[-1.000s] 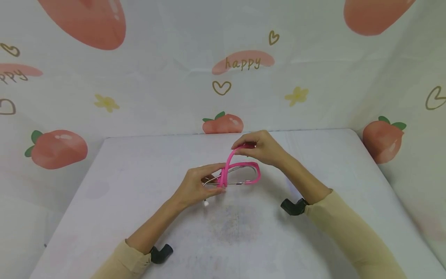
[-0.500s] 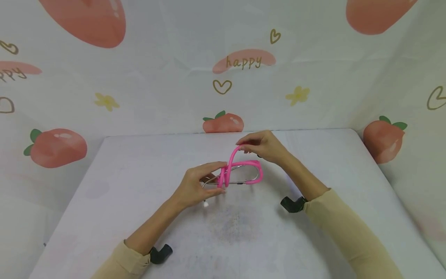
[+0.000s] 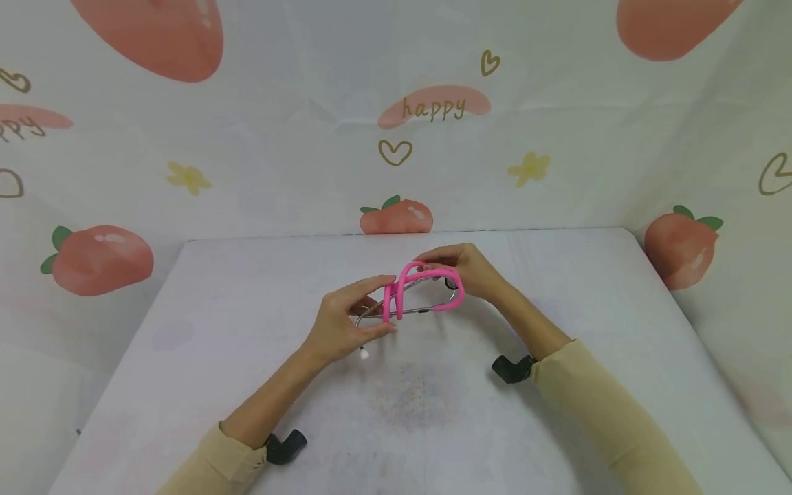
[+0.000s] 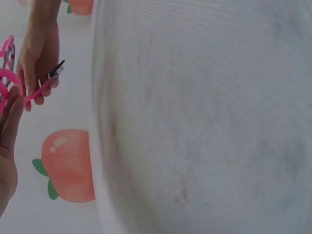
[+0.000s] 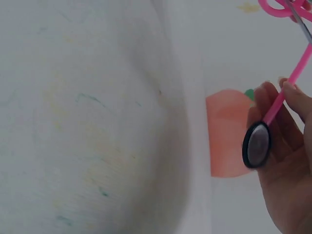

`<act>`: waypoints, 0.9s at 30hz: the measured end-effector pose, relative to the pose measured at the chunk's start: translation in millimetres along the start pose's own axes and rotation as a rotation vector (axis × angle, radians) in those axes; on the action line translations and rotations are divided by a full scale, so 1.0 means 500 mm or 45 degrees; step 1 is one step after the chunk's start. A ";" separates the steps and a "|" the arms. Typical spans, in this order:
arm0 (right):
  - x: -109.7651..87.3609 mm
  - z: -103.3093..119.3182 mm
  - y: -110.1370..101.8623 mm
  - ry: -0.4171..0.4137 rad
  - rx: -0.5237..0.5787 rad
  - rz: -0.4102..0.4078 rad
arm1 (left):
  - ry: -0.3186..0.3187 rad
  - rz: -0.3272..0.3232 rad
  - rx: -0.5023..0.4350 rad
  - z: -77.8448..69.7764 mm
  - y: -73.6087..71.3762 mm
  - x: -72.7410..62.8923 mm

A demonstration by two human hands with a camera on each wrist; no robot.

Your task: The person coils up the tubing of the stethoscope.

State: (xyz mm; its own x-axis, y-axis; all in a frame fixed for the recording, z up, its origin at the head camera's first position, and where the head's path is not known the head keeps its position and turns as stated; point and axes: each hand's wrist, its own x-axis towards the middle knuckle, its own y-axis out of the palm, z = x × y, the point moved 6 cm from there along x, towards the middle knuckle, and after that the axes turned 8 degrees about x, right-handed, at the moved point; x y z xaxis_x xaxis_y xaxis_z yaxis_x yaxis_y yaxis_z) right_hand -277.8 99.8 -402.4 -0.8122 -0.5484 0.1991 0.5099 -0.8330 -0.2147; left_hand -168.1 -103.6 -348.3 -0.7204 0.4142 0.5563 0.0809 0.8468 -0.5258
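Note:
A stethoscope with pink tubing (image 3: 400,295) and metal ear tubes is held in a folded bundle over the table. My left hand (image 3: 340,320) grips the bundle's left end between thumb and fingers, and a white ear tip (image 3: 364,353) hangs below that hand. On the far right side, my right hand (image 3: 471,271) pinches the free stretch of tubing. In the right wrist view, the round chest piece (image 5: 257,145) with its black rim sits at the end of this tube, beside the palm. Part of the right hand's fingers lies behind the pink loops in the head view.
The white table (image 3: 247,357) has smudges near its middle. Behind it hangs a white backdrop cloth (image 3: 297,151) printed with peaches, hearts and flowers. Black elbow-shaped pieces (image 3: 286,447) stick out at both sleeve cuffs.
My right hand has come down and nearer the bundle, so the raised tube now bends over in a lower loop. The bundle in my left hand has risen slightly and tilted up at its right end.

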 end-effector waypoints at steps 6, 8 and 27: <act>-0.009 -0.021 0.009 0.061 -0.036 -0.055 | -0.077 -0.097 0.066 0.004 -0.017 0.006; -0.010 -0.028 0.015 0.101 -0.036 -0.069 | -0.102 -0.134 0.097 0.008 -0.021 0.005; -0.039 -0.044 0.074 0.212 -0.131 -0.001 | -0.187 -0.314 0.241 0.022 -0.027 0.006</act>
State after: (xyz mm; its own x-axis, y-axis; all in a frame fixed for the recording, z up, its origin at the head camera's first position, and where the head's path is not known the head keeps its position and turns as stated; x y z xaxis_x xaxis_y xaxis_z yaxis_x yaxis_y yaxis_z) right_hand -249.7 81.3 -435.2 -0.8525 -0.5211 0.0402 0.4845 -0.8168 -0.3132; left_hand -178.9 -117.6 -346.9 -0.7948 0.1404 0.5905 -0.2277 0.8329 -0.5045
